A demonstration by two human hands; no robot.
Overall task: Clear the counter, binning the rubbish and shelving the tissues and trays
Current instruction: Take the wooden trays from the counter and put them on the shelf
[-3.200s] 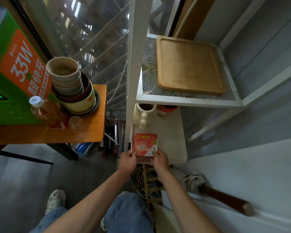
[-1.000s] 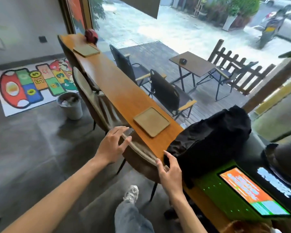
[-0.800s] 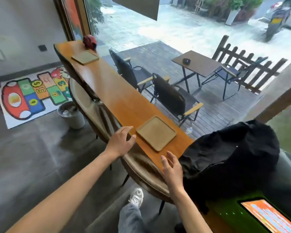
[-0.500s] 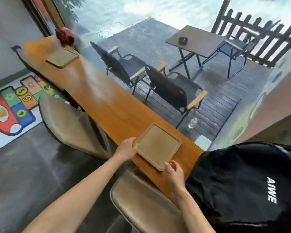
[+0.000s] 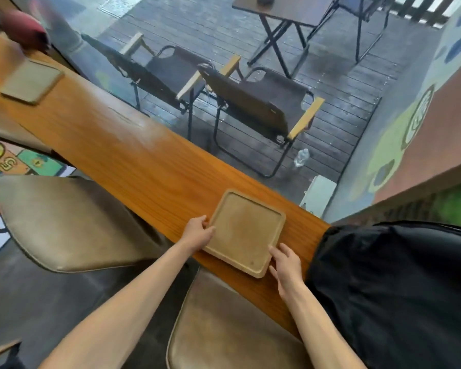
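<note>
The long wooden counter [image 5: 133, 161] runs from far left to near right, and on its near stretch lies the square wooden tray [image 5: 246, 231] I am after, flat and bare. I judge it stiff, fairly light and not fragile, with a raised rim that gives a sure hold on opposite edges (smooth wood, so it may slide if I only push). My left hand [image 5: 197, 234] curls its fingers over the tray's left edge; my right hand [image 5: 286, 265] touches the near right corner with fingers loosely spread, not yet closed on it. A black bag [image 5: 399, 288] sits just right of the tray and crowds that side. Two tan stools [image 5: 64, 222] stand against the counter's near side, below my arms. A second tray [image 5: 31, 81] waits far left, beside a blurred red thing [image 5: 24, 31].
</note>
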